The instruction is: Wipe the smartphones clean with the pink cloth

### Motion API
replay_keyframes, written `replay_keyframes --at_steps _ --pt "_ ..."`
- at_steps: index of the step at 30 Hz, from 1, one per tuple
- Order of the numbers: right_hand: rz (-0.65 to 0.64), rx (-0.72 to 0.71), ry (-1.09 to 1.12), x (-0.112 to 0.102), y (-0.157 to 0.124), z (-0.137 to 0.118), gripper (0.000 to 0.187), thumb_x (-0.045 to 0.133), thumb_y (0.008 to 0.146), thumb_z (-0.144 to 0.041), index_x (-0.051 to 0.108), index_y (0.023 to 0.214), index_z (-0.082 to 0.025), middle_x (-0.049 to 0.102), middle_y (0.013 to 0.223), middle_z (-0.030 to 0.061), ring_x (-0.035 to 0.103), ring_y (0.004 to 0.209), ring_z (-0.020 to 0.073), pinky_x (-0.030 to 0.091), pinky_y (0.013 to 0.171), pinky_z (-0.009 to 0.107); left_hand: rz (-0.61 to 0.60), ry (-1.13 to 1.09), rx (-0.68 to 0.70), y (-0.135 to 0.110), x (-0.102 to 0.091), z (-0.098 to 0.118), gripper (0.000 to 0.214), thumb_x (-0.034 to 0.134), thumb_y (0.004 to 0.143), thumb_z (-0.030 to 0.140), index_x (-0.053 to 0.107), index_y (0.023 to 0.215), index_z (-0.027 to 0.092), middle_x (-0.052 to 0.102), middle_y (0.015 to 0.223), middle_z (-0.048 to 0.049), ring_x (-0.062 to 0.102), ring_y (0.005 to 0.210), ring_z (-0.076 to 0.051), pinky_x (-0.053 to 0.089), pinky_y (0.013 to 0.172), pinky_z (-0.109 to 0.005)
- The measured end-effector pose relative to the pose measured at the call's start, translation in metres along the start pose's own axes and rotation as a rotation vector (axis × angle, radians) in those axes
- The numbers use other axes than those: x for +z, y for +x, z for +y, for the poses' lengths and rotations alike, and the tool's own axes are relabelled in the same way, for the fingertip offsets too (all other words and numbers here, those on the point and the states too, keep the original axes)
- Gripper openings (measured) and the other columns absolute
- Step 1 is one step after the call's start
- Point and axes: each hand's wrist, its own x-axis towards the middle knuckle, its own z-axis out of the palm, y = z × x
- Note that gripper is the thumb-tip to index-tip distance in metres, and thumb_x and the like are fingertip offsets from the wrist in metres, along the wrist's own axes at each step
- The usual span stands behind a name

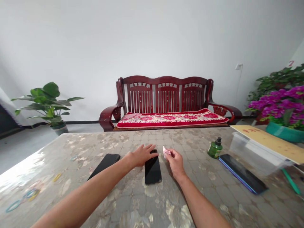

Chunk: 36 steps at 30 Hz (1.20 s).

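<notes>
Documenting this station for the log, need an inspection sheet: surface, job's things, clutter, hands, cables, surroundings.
Surface: table with patterned cover, bright glare at left.
Job's things: middle phone flat, screen dark; small pink-and-white piece, material unclear.
Clutter: left phone, coloured bands, green bottle, blue-edged phone, clear box under yellow sheet.
Hands: left hand spread, thumb over middle phone's far end; right hand pinching the piece.
Cables: thin cord below wall outlet.
Surroundings: wooden bench, red cover, potted plant, purple flowers.
</notes>
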Motion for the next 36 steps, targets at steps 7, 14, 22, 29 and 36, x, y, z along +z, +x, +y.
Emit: replay_keyframes --at_steps 7,14,22,29,36 --pt "0.015 -0.03 -0.046 0.001 0.001 0.003 0.031 0.067 0.066 -0.038 0.074 0.086 -0.015 0.07 0.073 0.002 0.057 0.066 0.0162 0.043 0.06 0.024 -0.066 -0.073 -0.014 0.003 -0.007 -0.01 0.087 0.08 0.066 0.011 0.042 0.142 0.032 0.036 0.155 -0.0133 0.033 0.142 -0.033 0.034 0.109 -0.05" --pt "0.037 -0.011 -0.04 0.0 0.003 0.003 0.034 0.067 0.064 -0.039 0.075 0.086 -0.014 0.067 0.068 0.0004 0.052 0.059 0.0139 0.04 0.055 0.023 -0.094 -0.146 -0.279 -0.03 -0.009 -0.01 0.066 0.085 0.061 0.04 0.06 0.118 0.02 0.058 0.126 -0.0141 0.056 0.117 -0.034 0.048 0.095 -0.043" --pt "-0.039 -0.065 -0.094 0.002 -0.004 0.0 0.032 0.065 0.066 -0.04 0.074 0.084 -0.014 0.068 0.068 0.0019 0.056 0.061 0.0161 0.044 0.058 0.025 0.077 -0.197 -0.634 -0.066 0.011 0.066 0.068 0.067 0.082 0.047 0.05 0.135 0.008 0.057 0.123 -0.0215 0.056 0.114 -0.038 0.05 0.087 -0.045" --pt "-0.139 -0.389 -0.424 -0.004 -0.013 -0.003 0.018 0.058 0.078 -0.031 0.07 0.076 -0.018 0.067 0.077 0.0036 0.059 0.071 0.0167 0.046 0.069 0.026 0.049 -0.486 -0.456 -0.106 0.025 0.1 0.098 0.084 0.065 0.035 0.036 0.15 0.021 0.044 0.147 -0.0178 0.043 0.132 -0.037 0.043 0.104 -0.046" --pt "-0.259 -0.446 -0.709 -0.004 -0.022 -0.011 0.017 0.054 0.081 -0.02 0.071 0.08 -0.021 0.067 0.081 0.0039 0.06 0.076 0.0168 0.044 0.07 0.025 0.147 -0.485 -0.266 -0.118 0.039 0.103 0.061 0.065 0.081 0.008 0.054 0.137 0.031 0.047 0.147 -0.0079 0.049 0.129 -0.03 0.043 0.108 -0.043"
